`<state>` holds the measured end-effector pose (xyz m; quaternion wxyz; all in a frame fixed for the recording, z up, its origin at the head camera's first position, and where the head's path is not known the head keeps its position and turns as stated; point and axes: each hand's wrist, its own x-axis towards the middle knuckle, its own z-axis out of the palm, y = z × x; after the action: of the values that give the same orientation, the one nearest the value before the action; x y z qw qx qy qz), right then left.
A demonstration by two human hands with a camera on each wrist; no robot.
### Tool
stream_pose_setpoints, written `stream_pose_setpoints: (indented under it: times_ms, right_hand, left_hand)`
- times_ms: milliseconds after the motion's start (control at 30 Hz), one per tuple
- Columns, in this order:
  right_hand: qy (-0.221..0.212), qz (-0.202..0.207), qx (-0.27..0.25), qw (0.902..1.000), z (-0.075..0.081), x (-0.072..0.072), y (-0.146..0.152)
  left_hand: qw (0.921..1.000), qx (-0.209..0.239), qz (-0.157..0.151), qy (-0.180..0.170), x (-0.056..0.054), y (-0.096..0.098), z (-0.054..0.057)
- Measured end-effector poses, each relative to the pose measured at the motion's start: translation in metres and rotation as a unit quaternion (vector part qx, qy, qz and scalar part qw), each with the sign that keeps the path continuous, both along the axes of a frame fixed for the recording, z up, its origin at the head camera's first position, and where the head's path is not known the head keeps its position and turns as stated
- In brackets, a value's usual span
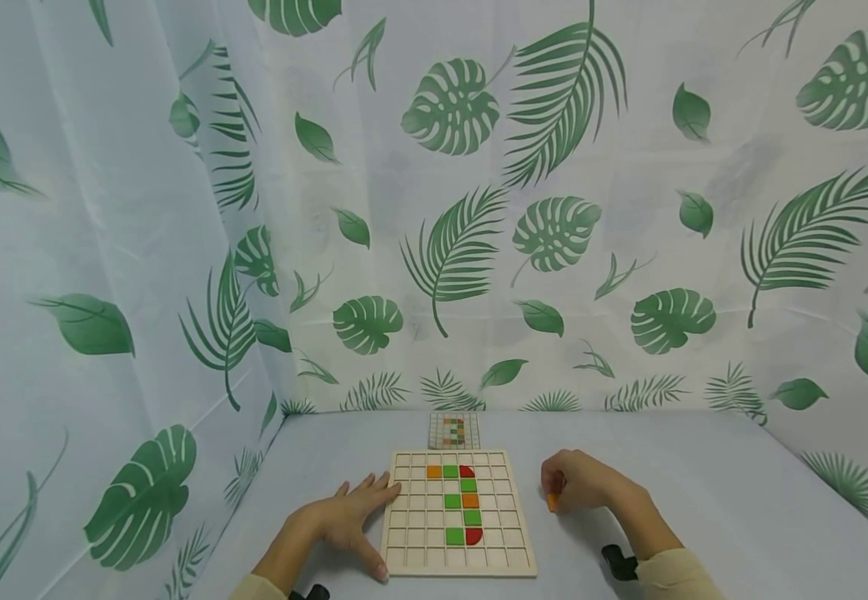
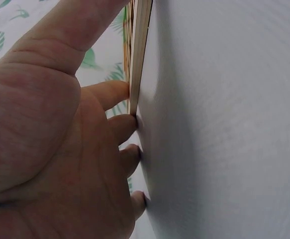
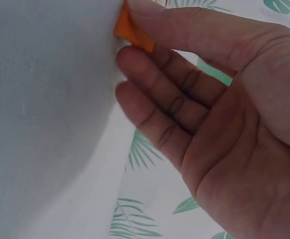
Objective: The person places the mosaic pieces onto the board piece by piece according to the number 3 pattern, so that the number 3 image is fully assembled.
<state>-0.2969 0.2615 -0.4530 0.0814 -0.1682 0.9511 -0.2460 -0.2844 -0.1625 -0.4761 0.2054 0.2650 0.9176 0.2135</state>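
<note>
A wooden grid board [image 1: 418, 560] lies on the table, with square green tiles [image 1: 454, 502], two orange tiles [image 1: 470, 501] and two red tiles [image 1: 474, 537] with a rounded side set in its cells. My left hand [image 1: 343, 518] rests at the board's left edge, fingers spread, thumb and index finger touching the rim [image 2: 141, 45]. To the right of the board, my right hand [image 1: 582, 482] pinches a small orange tile [image 3: 135, 32] between thumb and fingers, close to the tabletop. The thumb partly hides this tile.
Behind the board lies a small pattern card [image 1: 437, 435] printed with a grid and coloured cells. A white cloth with green leaves [image 1: 449, 350] hangs behind and along the sides of the pale table [image 1: 666, 467]. Black wrist mounts [image 1: 618, 563] sit by the forearms.
</note>
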Motion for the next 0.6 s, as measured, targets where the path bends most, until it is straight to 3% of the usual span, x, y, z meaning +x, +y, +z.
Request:
stream_pose_setpoints:
  times_ms: [267, 600]
  right_hand:
    - [0.014, 0.063, -0.042, 0.9971, 0.0, -0.004, 0.0]
    - [0.044, 0.038, -0.063, 0.9963, 0.003, -0.013, -0.017]
  left_hand:
    - [1.0, 0.005, -0.001, 0.0, 0.0, 0.0, 0.0]
    - [1.0, 0.003, -0.004, 0.0, -0.001, -0.001, -0.002]
